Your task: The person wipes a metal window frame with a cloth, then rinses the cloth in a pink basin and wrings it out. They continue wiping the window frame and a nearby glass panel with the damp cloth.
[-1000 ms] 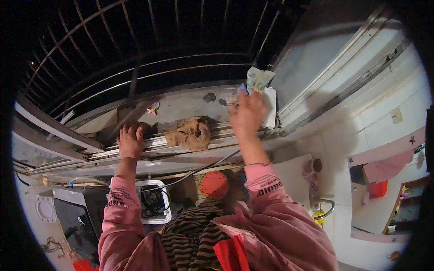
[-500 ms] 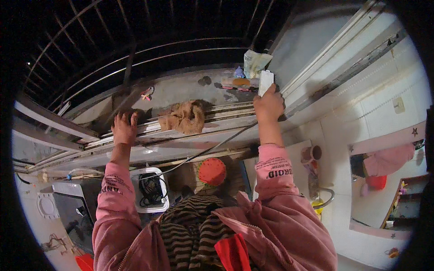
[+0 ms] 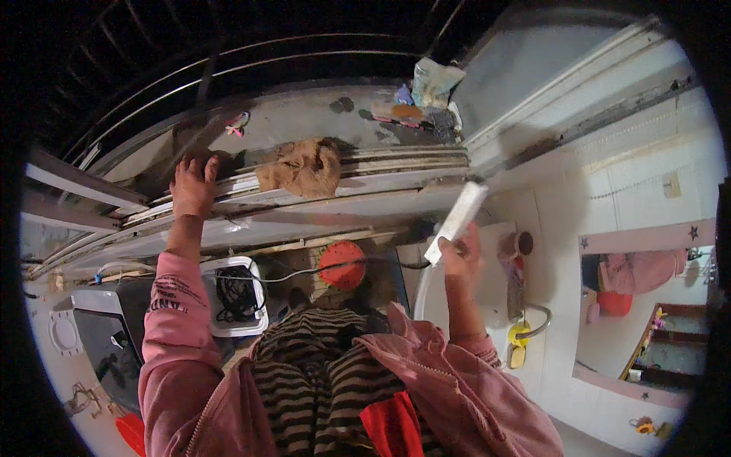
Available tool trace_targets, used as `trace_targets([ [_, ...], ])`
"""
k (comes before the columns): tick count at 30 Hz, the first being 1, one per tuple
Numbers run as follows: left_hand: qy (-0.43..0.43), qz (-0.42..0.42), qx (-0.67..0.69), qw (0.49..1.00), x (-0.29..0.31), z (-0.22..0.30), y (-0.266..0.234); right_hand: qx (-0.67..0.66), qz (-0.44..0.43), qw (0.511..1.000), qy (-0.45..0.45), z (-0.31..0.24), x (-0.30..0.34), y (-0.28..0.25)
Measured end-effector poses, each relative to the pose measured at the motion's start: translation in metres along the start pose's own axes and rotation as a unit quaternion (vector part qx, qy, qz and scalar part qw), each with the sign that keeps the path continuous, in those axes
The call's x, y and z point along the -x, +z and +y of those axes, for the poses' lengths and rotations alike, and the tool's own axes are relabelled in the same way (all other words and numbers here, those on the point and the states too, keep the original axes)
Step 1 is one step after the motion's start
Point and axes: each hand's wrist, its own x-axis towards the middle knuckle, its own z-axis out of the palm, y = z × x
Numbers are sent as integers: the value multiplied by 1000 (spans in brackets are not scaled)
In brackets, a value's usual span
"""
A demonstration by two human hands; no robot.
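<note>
Left hand (image 3: 193,187) lies flat, fingers spread, gripping nothing, palm on the ridged metal window track (image 3: 396,171); a crumpled brown rag (image 3: 301,167) sits on the same rails just beyond its fingertips, bare track past that. Right hand (image 3: 459,255) is closed around the lower end of a flat white rectangular brush (image 3: 457,221), which angles up from its fingers toward the track's lower edge, open air around it. Gritty grey sill (image 3: 304,118) beyond the rails, litter in its far corner.

Long white flat bar (image 3: 457,221), tilted; brown crumpled rag (image 3: 301,167) on rails.
</note>
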Motion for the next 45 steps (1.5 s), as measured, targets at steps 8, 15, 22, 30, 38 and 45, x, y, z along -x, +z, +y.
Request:
trace_targets([
  [8, -21, -34, -6, 999, -9, -23, 12, -349, -178, 908, 149, 64, -6, -42],
  [15, -7, -34, -3, 999, -10, -22, 12, -466, -224, 843, 145, 90, -8, -42],
  [22, 5, -27, 28, 999, -12, -17, 9, -137, -1, 965, 225, 120, -43, -53],
  [30, 3, 20, 98, 995, 1, -29, 12, -92, 34, 964, 246, 171, -55, -59],
  [38, -16, 20, 10, 1000, 11, 7, -8, -3, 23, 984, 176, 227, -79, -46],
  [45, -27, 12, 37, 999, 16, 8, -21, 44, 10, 984, 172, 202, -82, 0],
])
